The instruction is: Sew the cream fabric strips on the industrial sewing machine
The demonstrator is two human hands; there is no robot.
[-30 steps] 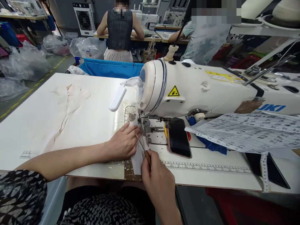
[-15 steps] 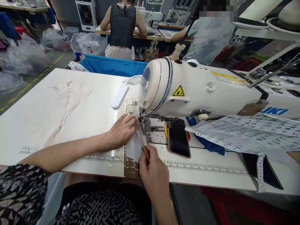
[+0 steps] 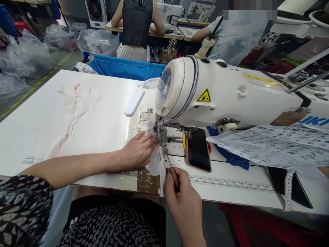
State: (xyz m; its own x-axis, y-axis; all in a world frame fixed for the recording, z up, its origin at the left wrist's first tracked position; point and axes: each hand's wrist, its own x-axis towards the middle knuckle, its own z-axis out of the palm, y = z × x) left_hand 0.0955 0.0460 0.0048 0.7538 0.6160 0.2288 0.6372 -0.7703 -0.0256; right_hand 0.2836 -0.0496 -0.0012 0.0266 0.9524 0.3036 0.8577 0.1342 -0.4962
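Observation:
My left hand (image 3: 140,150) lies flat on a piece of thin white fabric (image 3: 154,164), its fingers stretched toward the presser foot of the sewing machine (image 3: 226,91). The fabric runs from under the foot down toward the table's front edge. My right hand (image 3: 183,197) is wrapped round the wooden handle of an awl (image 3: 174,176), just right of the fabric. The awl's thin metal shaft points up and away, over the machine bed; exactly where its tip ends is hard to make out.
A phone (image 3: 197,149) and printed sheets (image 3: 272,144) lie right of the needle. A white oblong device (image 3: 134,102) stands left of the machine head. Pale fabric scraps (image 3: 77,103) lie on the left of the table (image 3: 33,113). Behind hangs a blue cloth bin (image 3: 125,68); two people sit beyond.
My right hand has drawn the awl back toward me and to the right, off the fabric. My left hand has slid slightly nearer and flattened. The view has shifted a little.

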